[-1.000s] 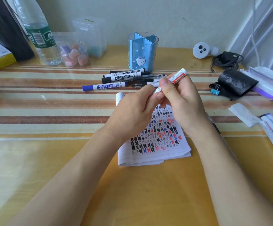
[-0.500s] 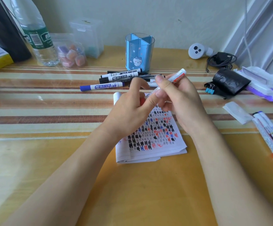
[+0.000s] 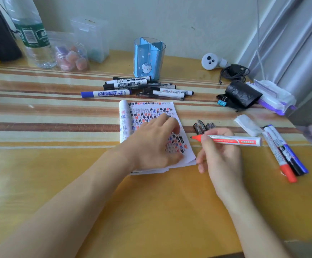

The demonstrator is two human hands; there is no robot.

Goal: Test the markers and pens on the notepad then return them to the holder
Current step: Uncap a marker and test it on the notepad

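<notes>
- A second ago both hands met above the notepad (image 3: 151,110), working at the cap of the red marker (image 3: 235,140). Now they have parted.
- The left hand (image 3: 151,142) has dropped flat onto the pad, fingers loosely spread, pressing the page down. I cannot tell whether the cap lies under it; no cap shows.
- The right hand (image 3: 220,155) pinches the marker near its front end. The bare red tip (image 3: 196,138) points toward the left hand and hovers just beside the pad's near edge, not yet on paper.
- Judged from this, uncapping is done and the test stroke comes next, on the little blank space left near the left fingertips.
- The holder (image 3: 149,58) stands well beyond the left hand, nothing seen in it. A pile of markers (image 3: 132,85) lies just before it.
- Three more markers (image 3: 285,155) lie outside the right hand.
</notes>
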